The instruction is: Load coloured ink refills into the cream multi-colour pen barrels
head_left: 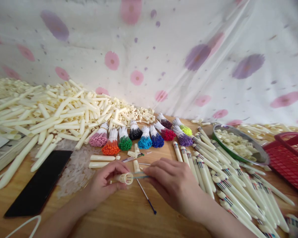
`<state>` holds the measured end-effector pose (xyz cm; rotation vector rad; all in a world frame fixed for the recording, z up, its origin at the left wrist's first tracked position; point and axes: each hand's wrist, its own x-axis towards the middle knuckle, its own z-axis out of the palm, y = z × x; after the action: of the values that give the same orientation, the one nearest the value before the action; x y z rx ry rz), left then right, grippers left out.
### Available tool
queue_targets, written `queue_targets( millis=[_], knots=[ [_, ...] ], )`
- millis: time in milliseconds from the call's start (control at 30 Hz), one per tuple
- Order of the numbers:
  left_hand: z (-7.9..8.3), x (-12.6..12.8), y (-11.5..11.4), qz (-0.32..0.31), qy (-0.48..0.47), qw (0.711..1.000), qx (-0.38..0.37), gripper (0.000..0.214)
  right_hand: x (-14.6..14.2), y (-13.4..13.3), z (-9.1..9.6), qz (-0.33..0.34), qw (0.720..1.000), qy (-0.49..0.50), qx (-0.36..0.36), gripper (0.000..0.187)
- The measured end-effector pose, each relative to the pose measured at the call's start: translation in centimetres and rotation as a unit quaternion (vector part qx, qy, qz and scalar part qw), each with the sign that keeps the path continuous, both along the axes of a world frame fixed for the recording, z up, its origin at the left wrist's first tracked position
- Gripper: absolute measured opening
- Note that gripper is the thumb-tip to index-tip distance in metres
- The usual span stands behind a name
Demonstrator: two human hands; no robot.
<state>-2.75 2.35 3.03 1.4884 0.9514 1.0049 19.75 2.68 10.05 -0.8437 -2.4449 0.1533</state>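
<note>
My left hand (96, 190) is closed around a cream slotted pen part (127, 178), its round open end turned to the right. Coloured bits show inside that opening. In the fingers of my right hand (176, 183) is a thin bluish refill (140, 177), pointing left at the opening; whether its end is inside I cannot tell. Below the hands a white refill with a dark blue tip (147, 200) lies on the wooden table (129, 221). Just beyond them stands another cream slotted part (136, 166), and two cream barrels (102, 158) lie by my left hand.
Bundled refills in several colours, such as orange (111, 145), line the back. Cream barrels (64, 112) pile up at left, behind a black flat device (39, 183) and clear plastic bits (73, 172). Multicolour pens (235, 188), a bowl (238, 145) and a red basket (290, 158) fill the right.
</note>
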Motion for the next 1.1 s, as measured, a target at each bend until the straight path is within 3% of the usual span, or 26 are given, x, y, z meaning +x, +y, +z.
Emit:
queue_targets(
  millis=[100, 200, 300, 433, 567, 700, 767, 933, 1100],
  knots=[
    [0.0, -0.1, 0.1, 0.012, -0.005, 1.0, -0.009, 0.013, 0.9, 1.1, -1.2, -0.096, 0.994, 0.017, -0.046, 0.013],
    [-0.2, -0.3, 0.4, 0.064, -0.005, 0.998, -0.019, 0.016, 1.9, 1.8, -3.7, -0.177, 0.98, -0.065, -0.067, 0.011],
    [-0.6, -0.6, 0.8, 0.128, 0.018, 0.991, -0.042, 0.019, 3.1, 1.9, -7.0, -0.239, 0.957, -0.162, -0.026, 0.014],
    [-0.9, -0.8, 1.2, 0.148, 0.022, 0.987, -0.06, 0.017, 4.2, 1.8, -10.0, -0.297, 0.927, -0.228, 0.009, 0.013],
    [-0.4, -0.6, 1.3, 0.198, -0.041, 0.974, -0.103, 0.024, 2.6, 2.3, -8.8, -0.312, 0.93, -0.195, -0.025, 0.014],
    [0.2, -0.8, 1.7, 0.309, -0.189, 0.923, -0.13, 0.035, -2.8, 3.5, -5.5, -0.248, 0.956, -0.115, -0.106, 0.013],
    [0.3, -1.1, 2.1, 0.335, -0.221, 0.908, -0.124, 0.038, -6.1, 4.4, -4.5, -0.213, 0.961, -0.109, -0.14, 0.014],
    [0.2, -1.3, 2.4, 0.322, -0.211, 0.912, -0.141, 0.038, -11.8, 6.7, -4.8, -0.206, 0.945, -0.189, -0.17, 0.026],
    [-0.2, -1.0, 2.3, 0.285, -0.211, 0.917, -0.185, 0.033, -13.3, 7.4, -4.9, -0.193, 0.932, -0.237, -0.193, 0.02]
  ],
)
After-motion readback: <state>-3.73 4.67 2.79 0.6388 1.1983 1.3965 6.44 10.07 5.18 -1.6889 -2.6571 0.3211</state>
